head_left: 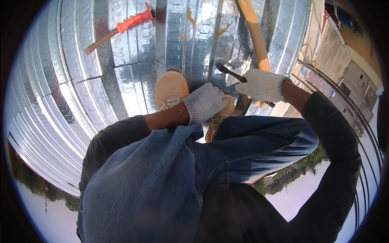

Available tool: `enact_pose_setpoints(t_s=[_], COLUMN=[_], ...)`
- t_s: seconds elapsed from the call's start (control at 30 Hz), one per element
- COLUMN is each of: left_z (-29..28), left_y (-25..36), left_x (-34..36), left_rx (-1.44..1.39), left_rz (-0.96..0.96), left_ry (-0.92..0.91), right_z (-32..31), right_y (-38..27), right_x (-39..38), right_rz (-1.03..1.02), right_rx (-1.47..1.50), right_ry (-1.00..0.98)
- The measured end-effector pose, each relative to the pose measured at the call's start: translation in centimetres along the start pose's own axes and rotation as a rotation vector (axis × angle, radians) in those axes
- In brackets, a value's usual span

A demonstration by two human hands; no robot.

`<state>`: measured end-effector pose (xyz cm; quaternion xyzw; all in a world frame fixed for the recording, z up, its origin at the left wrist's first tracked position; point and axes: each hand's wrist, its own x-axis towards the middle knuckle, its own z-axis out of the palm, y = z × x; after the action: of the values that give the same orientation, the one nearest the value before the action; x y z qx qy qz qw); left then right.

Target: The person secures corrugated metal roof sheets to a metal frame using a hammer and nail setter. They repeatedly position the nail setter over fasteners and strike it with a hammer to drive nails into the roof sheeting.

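My right hand [262,85], in a white knit glove with a green cuff edge, is closed around a slim dark metal tool [231,73]. The tool's thicker dark end points up and left over the metal sheeting, and its other end shows beyond the palm. My left hand [206,103], in a white glove too, is curled in front of my right shoe [228,106]. Whether anything is inside its fingers is hidden. To its left is my tan left shoe [172,89]. Farther off, a chisel [135,21] with an orange guarded grip and rusty shank lies on the sheeting.
Ribbed galvanized metal decking [133,81] spreads underfoot, with a seam running across it. A wooden strip [255,34] lies lengthwise ahead on the right. Past the decking's right edge are dark bars or cables [344,91] and a lower concrete structure [356,85].
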<state>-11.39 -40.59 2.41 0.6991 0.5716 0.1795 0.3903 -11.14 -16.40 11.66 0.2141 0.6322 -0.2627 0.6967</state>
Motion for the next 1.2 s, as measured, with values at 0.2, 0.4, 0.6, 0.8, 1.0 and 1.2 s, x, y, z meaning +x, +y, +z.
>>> enact_pose_setpoints(t_s=[0.2, 0.4, 0.6, 0.8, 1.0, 1.2], left_z=[0.3, -0.2, 0.0, 0.2, 0.3, 0.0], left_y=[-0.1, 0.2, 0.0, -0.1, 0.0, -0.2], left_x=[0.2, 0.2, 0.7, 0.8, 0.4, -2.9], left_rx=[-0.025, 0.02, 0.001, -0.006, -0.013, -0.09], left_rz=[-0.035, -0.04, 0.013, -0.002, -0.028, 0.126], left_ry=[-0.077, -0.085, -0.11, -0.089, -0.107, -0.136], right_z=[6.9, 14.5, 15.3, 13.5, 11.2, 13.3], right_y=[2.5, 3.7, 6.9, 7.0, 0.9, -1.5], right_x=[2.1, 4.7, 7.2, 5.7, 1.7, 0.0], right_rz=[-0.121, -0.317, -0.291, -0.334, -0.001, 0.145], right_rx=[0.282, 0.458, 0.336, 0.332, 1.043, 1.245], right_ry=[0.211, 0.638, 0.716, 0.648, 0.075, 0.06])
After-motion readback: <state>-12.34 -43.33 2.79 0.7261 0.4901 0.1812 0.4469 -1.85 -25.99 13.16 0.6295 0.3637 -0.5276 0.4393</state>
